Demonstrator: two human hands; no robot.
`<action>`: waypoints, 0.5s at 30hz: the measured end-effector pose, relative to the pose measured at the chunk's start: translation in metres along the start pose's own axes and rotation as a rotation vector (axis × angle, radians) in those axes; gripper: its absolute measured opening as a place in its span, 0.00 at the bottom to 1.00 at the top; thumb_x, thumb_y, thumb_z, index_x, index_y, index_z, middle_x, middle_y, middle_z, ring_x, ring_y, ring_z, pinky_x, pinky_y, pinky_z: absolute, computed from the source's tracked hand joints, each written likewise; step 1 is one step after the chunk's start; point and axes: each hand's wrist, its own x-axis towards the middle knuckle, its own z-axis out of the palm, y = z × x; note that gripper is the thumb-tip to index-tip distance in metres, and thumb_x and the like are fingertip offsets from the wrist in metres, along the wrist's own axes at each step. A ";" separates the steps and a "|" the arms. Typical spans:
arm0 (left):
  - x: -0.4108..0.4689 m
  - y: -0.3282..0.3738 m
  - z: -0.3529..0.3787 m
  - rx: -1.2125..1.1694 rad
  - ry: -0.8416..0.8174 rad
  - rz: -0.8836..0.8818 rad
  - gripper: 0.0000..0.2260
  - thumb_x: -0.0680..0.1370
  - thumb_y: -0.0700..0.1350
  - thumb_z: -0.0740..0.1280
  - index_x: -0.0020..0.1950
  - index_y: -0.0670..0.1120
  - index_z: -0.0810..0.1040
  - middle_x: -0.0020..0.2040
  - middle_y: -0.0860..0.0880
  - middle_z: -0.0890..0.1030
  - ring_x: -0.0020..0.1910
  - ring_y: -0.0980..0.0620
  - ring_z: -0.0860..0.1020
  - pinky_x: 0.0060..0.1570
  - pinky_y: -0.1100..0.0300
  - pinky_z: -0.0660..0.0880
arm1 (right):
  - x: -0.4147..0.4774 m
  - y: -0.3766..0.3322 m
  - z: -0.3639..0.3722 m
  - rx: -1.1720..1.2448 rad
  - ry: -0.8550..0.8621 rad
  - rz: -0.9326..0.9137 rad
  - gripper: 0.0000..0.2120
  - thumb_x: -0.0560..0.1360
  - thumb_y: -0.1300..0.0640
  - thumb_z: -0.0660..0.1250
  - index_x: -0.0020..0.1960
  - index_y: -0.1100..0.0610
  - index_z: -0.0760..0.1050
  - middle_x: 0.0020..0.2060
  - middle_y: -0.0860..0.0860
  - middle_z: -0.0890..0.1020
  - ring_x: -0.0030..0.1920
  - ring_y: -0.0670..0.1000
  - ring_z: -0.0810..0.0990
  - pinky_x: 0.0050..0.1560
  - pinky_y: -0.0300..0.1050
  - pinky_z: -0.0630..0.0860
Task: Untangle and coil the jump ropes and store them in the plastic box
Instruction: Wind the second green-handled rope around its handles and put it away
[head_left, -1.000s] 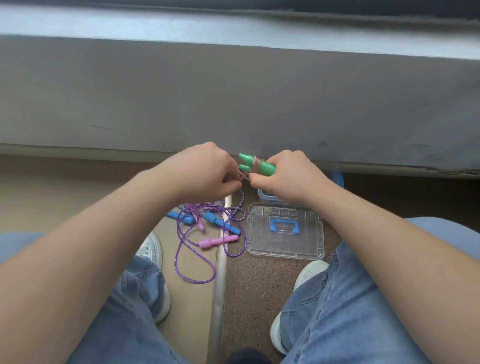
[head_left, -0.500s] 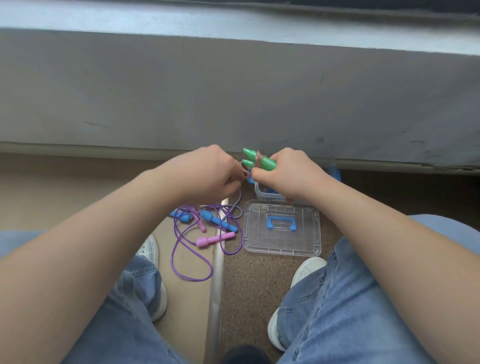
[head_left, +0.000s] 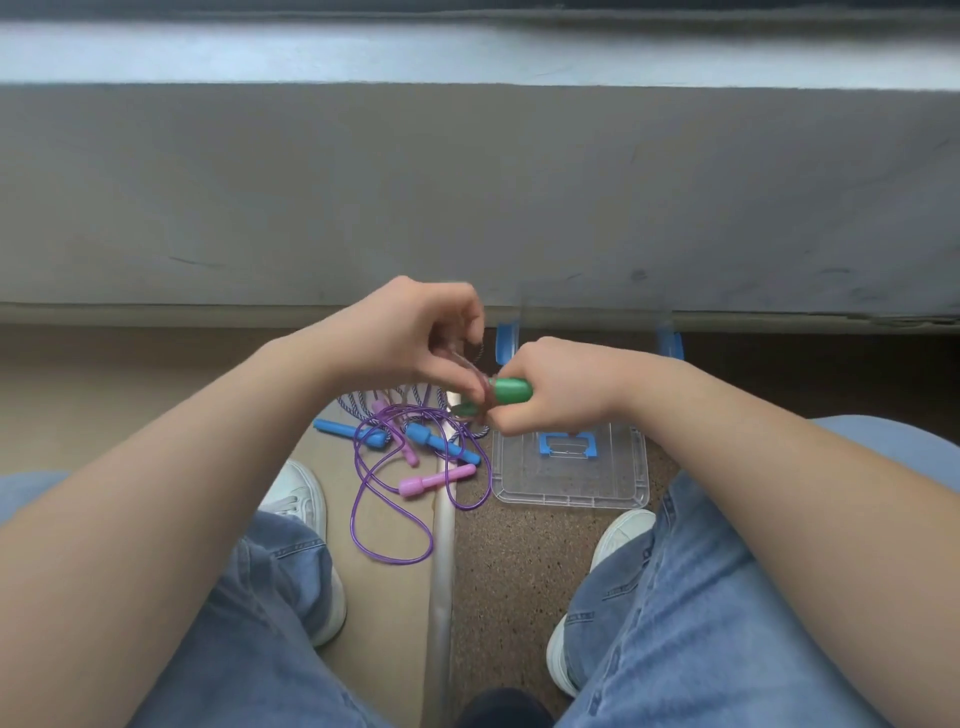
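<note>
While the knees in jeans (head_left: 249, 623) and the white shoes (head_left: 301, 493) sit as they did a second ago, all the change is up at the hands

Floor pile unchanged: purple rope (head_left: 363, 499) with its pink handles (head_left: 436, 480) lies loose across the metal floor strip (head_left: 441, 571), knotted up with the blue handles (head_left: 441, 441) and their striped rope (head_left: 353, 402). So two ropes not started, by my read

Clear lid (head_left: 571, 478) lies flat just right of the pile, off the box

Right hand (head_left: 561, 389) is clamped round the green handles (head_left: 511, 391). A second ago they pointed up and left at the top of the fist; now they lie lower and level, tips to the left, just above the lid's far edge

Left hand (head_left: 415, 332) has risen above the handles, fingers curled and pinching a thin pale cord (head_left: 467, 364) that arcs down to the green tips. Earlier it was fisted level with the right. Looks like a wrap going round the handle pair, so the coil of this rope is being tied off. Whether the turn is closed I cannot tell, blurred

Plastic box (head_left: 669, 340) stands right behind the hands against the grey wall (head_left: 467, 197), now less covered than before, blue clips showing. Inside not visible

Judgement: first rope nearly ready to drop in; risk is the wrap slipping off the tips on release
</note>
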 end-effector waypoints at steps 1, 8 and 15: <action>0.001 -0.002 0.001 -0.060 -0.051 -0.050 0.13 0.64 0.52 0.81 0.42 0.52 0.81 0.32 0.54 0.81 0.32 0.61 0.76 0.37 0.63 0.73 | -0.001 -0.001 0.000 0.040 -0.014 -0.025 0.15 0.73 0.46 0.69 0.34 0.55 0.74 0.25 0.49 0.73 0.24 0.47 0.73 0.28 0.43 0.76; 0.002 0.004 0.024 -0.759 -0.022 -0.203 0.19 0.82 0.44 0.64 0.30 0.53 0.81 0.31 0.50 0.77 0.31 0.52 0.72 0.32 0.62 0.69 | -0.008 -0.004 0.002 0.625 -0.016 -0.145 0.16 0.71 0.53 0.66 0.41 0.67 0.77 0.21 0.45 0.68 0.24 0.47 0.66 0.36 0.57 0.78; 0.009 0.014 0.048 -0.583 0.289 -0.334 0.08 0.77 0.47 0.58 0.42 0.46 0.73 0.31 0.46 0.73 0.28 0.50 0.65 0.30 0.58 0.62 | -0.002 0.001 0.002 0.798 0.170 -0.063 0.10 0.75 0.56 0.68 0.39 0.62 0.74 0.20 0.45 0.67 0.23 0.48 0.66 0.36 0.53 0.75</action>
